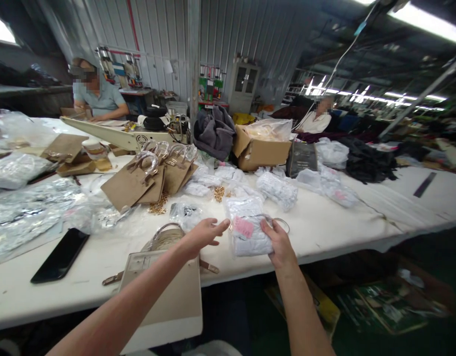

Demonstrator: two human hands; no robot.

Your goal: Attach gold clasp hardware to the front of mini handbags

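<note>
A white plastic-wrapped packet [252, 246] with a pink label [243, 227] is held by its right side in my right hand [280, 243], thumb on top. A thin greyish strap [285, 223] loops out beside that thumb. My left hand [205, 234] is open, fingers stretched toward the packet's left edge; I see a small gap between them. Under my left forearm, a beige handbag [164, 287] with brown tabs lies across the table's front edge, partly hidden by the arm.
Brown handbag pieces [133, 185] with wrapped handles stand behind, near small gold fittings [159, 203]. A black phone [60, 256] lies left. More wrapped packets [278, 190] and a cardboard box [263, 154] are farther back on the white table [324, 222]. Two people sit beyond.
</note>
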